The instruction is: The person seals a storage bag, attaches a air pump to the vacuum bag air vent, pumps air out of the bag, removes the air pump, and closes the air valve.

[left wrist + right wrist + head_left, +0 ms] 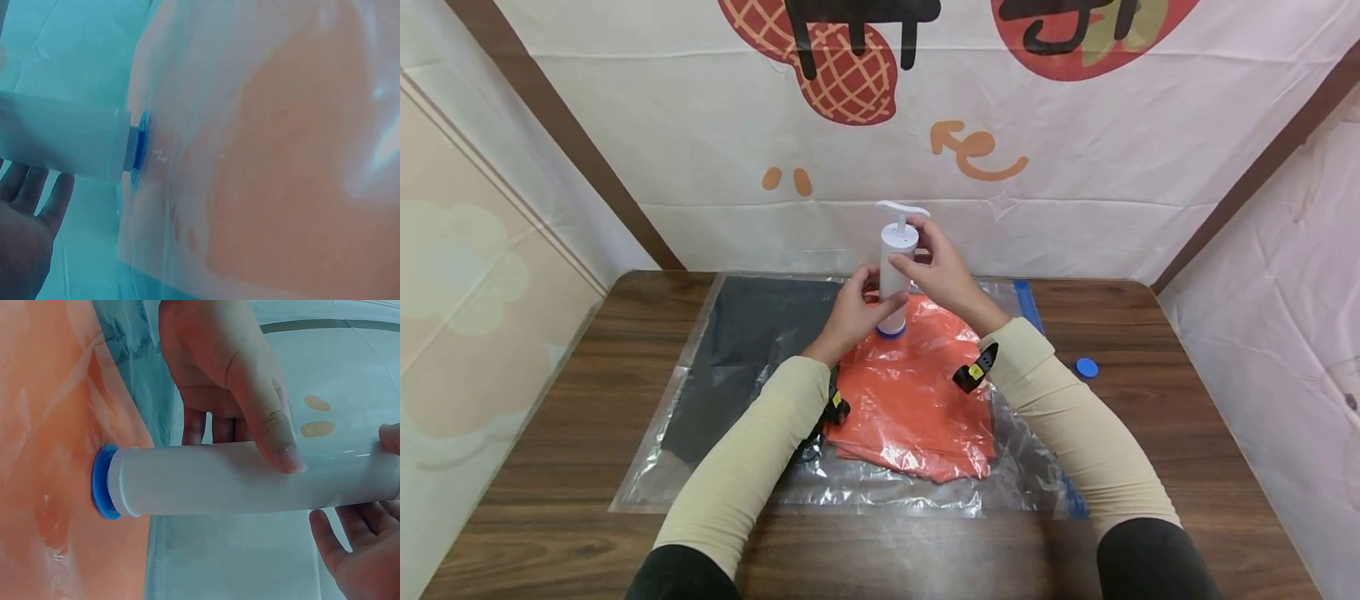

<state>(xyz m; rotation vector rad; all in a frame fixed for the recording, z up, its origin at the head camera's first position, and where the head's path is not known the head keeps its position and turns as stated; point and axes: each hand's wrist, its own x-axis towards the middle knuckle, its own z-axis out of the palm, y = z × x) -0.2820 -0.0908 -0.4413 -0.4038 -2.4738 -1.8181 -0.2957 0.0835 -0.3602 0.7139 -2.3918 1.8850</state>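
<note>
A white hand pump (893,271) with a T-shaped handle stands upright on a blue valve (104,481) of a clear plastic bag (655,454). My left hand (853,312) holds the lower barrel, thumb across its front, fingers partly hidden behind. Higher up, my right hand (943,271) grips the barrel near its top, thumb in front and fingers behind. The T-handle (902,208) rises above the barrel on a short visible length of rod. Inside the bag lie a folded orange item (917,392) and a dark grey item (737,358), both flat.
A small round blue cap (1086,367) lies to the right of the bag on the brown wooden table (1180,433). A blue strip (1028,304) runs along the bag's right edge. A printed cloth (1075,167) hangs behind the table.
</note>
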